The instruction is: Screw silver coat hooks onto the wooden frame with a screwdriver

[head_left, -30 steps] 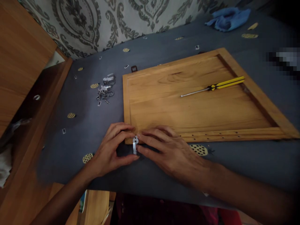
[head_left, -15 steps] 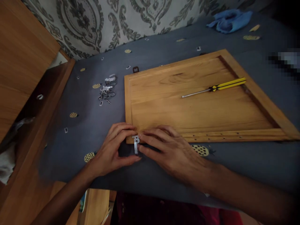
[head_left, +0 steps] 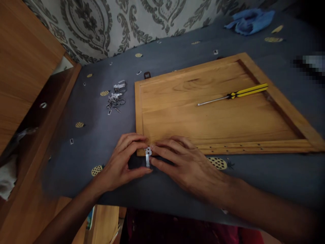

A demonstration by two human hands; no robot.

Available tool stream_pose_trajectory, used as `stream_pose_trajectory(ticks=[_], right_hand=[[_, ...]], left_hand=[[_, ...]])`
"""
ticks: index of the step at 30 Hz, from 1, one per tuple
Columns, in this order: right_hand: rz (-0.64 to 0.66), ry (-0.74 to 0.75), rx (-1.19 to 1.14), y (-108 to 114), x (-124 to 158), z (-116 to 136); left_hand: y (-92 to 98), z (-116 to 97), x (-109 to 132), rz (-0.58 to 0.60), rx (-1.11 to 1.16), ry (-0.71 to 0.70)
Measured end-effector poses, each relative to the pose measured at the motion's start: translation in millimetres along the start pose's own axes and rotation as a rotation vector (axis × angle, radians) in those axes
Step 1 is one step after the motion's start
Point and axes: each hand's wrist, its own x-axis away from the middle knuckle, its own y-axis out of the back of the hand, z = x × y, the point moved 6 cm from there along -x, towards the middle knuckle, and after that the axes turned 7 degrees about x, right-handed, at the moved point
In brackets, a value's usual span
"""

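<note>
A small silver metal bracket [head_left: 147, 156] stands at the near left corner of a wooden panel [head_left: 215, 112] that lies flat on a dark blue patterned cloth. My left hand [head_left: 122, 162] pinches the bracket from the left with thumb and fingers. From the right, my right hand [head_left: 185, 166] pinches the same bracket, its fingers resting along the panel's near edge. A yellow and black screwdriver [head_left: 235, 94] lies on the panel, far from both hands.
A heap of small metal hardware [head_left: 115, 96] lies on the cloth left of the panel. A blue rag [head_left: 250, 21] sits at the far right. A wooden cabinet [head_left: 22, 67] stands at the left, and the cloth's near edge runs just below my wrists.
Both hands stay on the bracket at the panel's corner; the bracket has turned slightly between the fingers. The view has shifted a little.
</note>
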Motion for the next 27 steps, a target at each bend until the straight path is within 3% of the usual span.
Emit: stream_pose_trajectory(ticks=[27], right_hand=[[0.020, -0.007, 0.026, 1.4, 1.4, 0.6]], left_hand=[[0.4, -1.0, -1.2, 0.000, -0.007, 0.008]])
